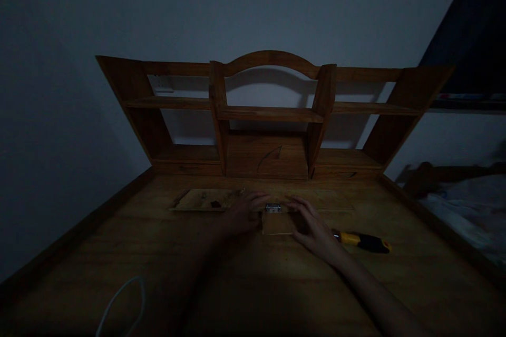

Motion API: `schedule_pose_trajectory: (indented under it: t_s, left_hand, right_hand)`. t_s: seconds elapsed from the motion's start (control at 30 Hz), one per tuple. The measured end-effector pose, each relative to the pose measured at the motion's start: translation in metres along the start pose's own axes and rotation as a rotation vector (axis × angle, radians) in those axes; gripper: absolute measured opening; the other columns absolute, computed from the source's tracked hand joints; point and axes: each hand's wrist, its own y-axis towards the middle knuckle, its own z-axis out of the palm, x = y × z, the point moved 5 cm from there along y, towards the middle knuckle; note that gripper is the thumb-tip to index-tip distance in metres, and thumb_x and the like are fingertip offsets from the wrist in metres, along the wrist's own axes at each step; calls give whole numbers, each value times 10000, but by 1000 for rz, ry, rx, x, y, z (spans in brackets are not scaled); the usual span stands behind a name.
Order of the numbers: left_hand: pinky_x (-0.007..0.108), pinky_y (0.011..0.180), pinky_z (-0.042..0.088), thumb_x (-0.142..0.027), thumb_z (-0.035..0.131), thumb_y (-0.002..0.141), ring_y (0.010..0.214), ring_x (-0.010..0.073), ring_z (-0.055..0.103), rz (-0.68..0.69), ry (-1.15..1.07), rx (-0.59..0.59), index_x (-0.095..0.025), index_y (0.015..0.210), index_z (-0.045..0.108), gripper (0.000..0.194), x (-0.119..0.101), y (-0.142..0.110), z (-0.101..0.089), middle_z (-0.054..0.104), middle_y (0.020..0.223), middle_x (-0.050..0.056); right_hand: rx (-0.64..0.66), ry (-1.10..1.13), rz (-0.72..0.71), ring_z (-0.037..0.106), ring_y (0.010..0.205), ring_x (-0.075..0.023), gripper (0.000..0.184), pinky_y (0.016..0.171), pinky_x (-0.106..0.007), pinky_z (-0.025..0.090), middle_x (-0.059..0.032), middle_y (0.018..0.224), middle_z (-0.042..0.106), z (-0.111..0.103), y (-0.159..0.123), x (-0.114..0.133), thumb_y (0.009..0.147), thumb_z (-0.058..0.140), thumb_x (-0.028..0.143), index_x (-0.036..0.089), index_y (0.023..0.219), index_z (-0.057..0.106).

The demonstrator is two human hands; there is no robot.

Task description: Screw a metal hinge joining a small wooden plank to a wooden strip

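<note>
A small wooden block [277,224] lies on the wooden desk, with a shiny metal hinge [272,207] at its far edge, where it meets a long thin wooden board [324,199]. My left hand [245,214] is at the left of the block, fingers stretched across the board towards the hinge; its thumb is dim near the block's side. On the other side, my right hand [312,227] has its fingers spread, the fingertips by the hinge and the thumb at the block's right near corner. A screwdriver [366,242] with a yellow and black handle lies right of that hand.
Behind the board stands a wooden desk shelf [271,114] against the wall. A white cable [118,295] loops at the front left. Raised wooden rims [435,221] run along the desk's sides. Light-coloured cloth [458,216] lies beyond the right rim. The light is dim.
</note>
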Motion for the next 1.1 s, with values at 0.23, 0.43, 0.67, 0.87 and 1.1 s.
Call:
schedule_pose_trajectory:
  t_s: [0.23,0.43,0.67,0.87,1.1]
  left_hand:
    - [416,1167,349,-226,657,816,1369,235,442,-78,82,-36,-296,1479,424,706,18,-2,4,473,1496,41]
    - [443,1158,341,-477,683,833,1379,283,437,-259,175,-49,-261,1467,449,709,45,-6,-3,475,1499,89]
    - [448,1179,313,-668,693,746,1438,323,372,-359,141,34,-209,1505,401,933,66,-6,-10,388,1568,136]
    - [474,1165,329,-730,724,650,1428,360,385,-381,130,61,-239,1471,463,991,73,5,-4,426,1542,134]
    - [432,1138,369,-713,766,590,1383,342,447,-375,134,42,-232,1427,520,996,73,10,-5,471,1502,128]
  right_hand:
    - [7,-53,-7,361,1415,-242,596,1161,-435,348,-66,1515,381,4,-2,-1,830,590,133,299,1391,478]
    - [41,-44,-49,376,1401,-261,663,1148,-469,360,-77,1504,389,-9,0,-4,850,649,219,315,1465,418]
    - [-34,-129,42,491,1284,-276,537,1086,-469,418,-100,1384,514,-67,-1,-26,900,630,373,259,1406,490]
    - [-57,-238,88,495,1297,-271,523,1098,-464,410,-94,1387,527,-104,-25,-55,889,610,346,261,1395,505]
    - [-48,-271,220,624,1129,-294,426,999,-482,491,-106,1225,659,-152,-58,-80,860,654,403,224,1246,628]
